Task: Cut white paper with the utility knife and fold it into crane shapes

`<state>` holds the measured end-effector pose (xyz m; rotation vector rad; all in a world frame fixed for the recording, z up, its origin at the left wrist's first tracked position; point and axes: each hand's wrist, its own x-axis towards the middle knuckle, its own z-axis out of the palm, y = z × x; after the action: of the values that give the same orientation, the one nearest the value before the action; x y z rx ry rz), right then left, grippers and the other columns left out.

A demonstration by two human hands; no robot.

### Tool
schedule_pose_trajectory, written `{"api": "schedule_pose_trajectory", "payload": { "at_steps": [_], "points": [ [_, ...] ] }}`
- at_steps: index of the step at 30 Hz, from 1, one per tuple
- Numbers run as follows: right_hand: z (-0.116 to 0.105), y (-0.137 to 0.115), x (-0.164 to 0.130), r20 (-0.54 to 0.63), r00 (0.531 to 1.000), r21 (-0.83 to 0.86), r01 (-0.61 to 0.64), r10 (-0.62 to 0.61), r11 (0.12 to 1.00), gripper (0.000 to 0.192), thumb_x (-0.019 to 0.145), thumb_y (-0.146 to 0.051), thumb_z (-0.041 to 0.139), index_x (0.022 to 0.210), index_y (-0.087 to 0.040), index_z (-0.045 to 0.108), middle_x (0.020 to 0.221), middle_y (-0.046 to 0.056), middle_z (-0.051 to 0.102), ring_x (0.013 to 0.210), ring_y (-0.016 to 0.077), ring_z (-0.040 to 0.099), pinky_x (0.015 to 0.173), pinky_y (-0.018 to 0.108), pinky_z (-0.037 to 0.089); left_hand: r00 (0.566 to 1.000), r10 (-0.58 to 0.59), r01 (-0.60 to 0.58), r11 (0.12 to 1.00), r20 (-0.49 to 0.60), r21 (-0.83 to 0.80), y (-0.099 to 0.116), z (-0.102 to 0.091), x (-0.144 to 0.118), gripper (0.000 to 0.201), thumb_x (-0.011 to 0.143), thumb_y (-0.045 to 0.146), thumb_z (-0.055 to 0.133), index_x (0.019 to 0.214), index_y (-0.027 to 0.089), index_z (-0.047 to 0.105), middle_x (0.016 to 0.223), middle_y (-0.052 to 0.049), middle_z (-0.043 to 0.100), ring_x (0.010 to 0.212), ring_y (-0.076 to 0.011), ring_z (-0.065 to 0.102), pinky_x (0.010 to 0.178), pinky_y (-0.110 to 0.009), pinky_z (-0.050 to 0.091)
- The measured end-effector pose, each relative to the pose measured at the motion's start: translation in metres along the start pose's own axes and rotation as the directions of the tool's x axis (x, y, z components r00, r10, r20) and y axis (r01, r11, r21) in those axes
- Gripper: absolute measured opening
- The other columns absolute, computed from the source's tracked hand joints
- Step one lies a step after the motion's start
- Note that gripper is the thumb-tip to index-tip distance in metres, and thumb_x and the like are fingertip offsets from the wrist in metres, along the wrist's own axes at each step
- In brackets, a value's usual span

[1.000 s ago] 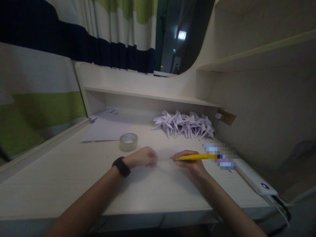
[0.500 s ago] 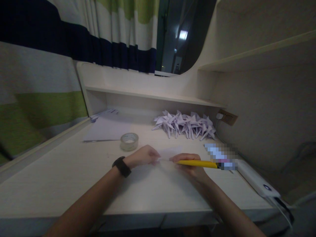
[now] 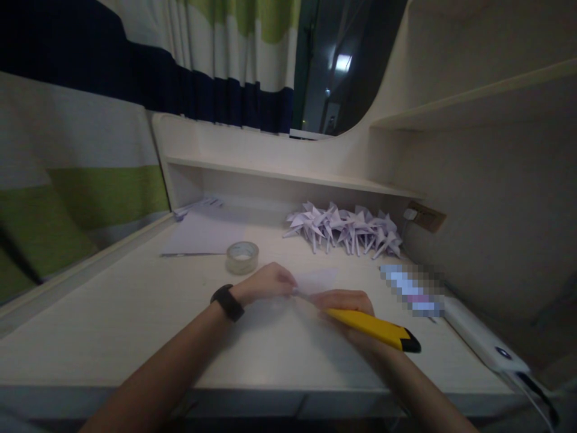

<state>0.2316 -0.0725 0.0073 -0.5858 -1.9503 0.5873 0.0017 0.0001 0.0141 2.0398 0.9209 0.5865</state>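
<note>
A small white sheet of paper [image 3: 318, 279] is between my hands above the desk. My left hand [image 3: 269, 281], with a dark watch on the wrist, pinches the paper's near left edge. Wrapped in my right hand [image 3: 345, 302] is a yellow utility knife [image 3: 367, 325], its black end pointing right and toward me. The knife's front end meets the paper close to my left fingertips; motion blurs the blade. A roll of clear tape [image 3: 242, 258] lies beyond my left hand.
Several folded paper pinwheels [image 3: 345, 228] lie in a heap at the back. A paper stack [image 3: 202, 231] is at the back left. On the right are a blurred-out phone-like object [image 3: 411, 290] and a white power strip [image 3: 482, 337]. A shelf [image 3: 288, 174] runs along the back.
The knife's black end has swung down toward me, and my right hand has turned with it. My left hand still pinches the paper. The whole view has shifted slightly.
</note>
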Motion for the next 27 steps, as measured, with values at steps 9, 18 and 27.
{"api": "schedule_pose_trajectory", "payload": {
  "at_steps": [9, 18, 27],
  "points": [
    [0.002, 0.002, -0.003, -0.053, 0.998, -0.068, -0.021, 0.017, 0.997, 0.014, 0.078, -0.022, 0.068, 0.09, -0.023, 0.075, 0.088, 0.006, 0.075, 0.077, 0.0217, 0.071, 0.07, 0.031, 0.059, 1.0, -0.016, 0.016, 0.999, -0.002, -0.043, 0.0, 0.001, -0.001, 0.025, 0.073, 0.029, 0.06, 0.082, 0.011, 0.075, 0.069, -0.008, 0.072, 0.062, -0.0166, 0.064, 0.057, -0.023, 0.045],
    [0.001, -0.001, -0.001, -0.033, 0.999, -0.057, 0.01, -0.012, 0.998, 0.016, 0.078, -0.021, 0.067, 0.092, -0.024, 0.075, 0.089, 0.006, 0.075, 0.078, 0.0216, 0.072, 0.071, 0.03, 0.059, 0.999, -0.027, 0.027, 1.0, -0.021, 0.001, 0.009, -0.001, -0.003, 0.025, 0.072, 0.026, 0.059, 0.081, 0.011, 0.076, 0.067, -0.007, 0.072, 0.059, -0.0149, 0.062, 0.054, -0.021, 0.042],
    [0.001, 0.002, -0.002, 0.023, 1.0, -0.076, 0.002, 0.0, 0.997, 0.016, 0.081, -0.026, 0.065, 0.093, -0.023, 0.075, 0.091, 0.007, 0.074, 0.081, 0.0225, 0.071, 0.074, 0.032, 0.058, 0.999, -0.015, 0.017, 0.999, -0.044, 0.049, 0.006, -0.001, -0.002, 0.025, 0.071, 0.027, 0.059, 0.079, 0.012, 0.076, 0.065, -0.006, 0.072, 0.058, -0.0146, 0.061, 0.052, -0.02, 0.04]
  ]
}}
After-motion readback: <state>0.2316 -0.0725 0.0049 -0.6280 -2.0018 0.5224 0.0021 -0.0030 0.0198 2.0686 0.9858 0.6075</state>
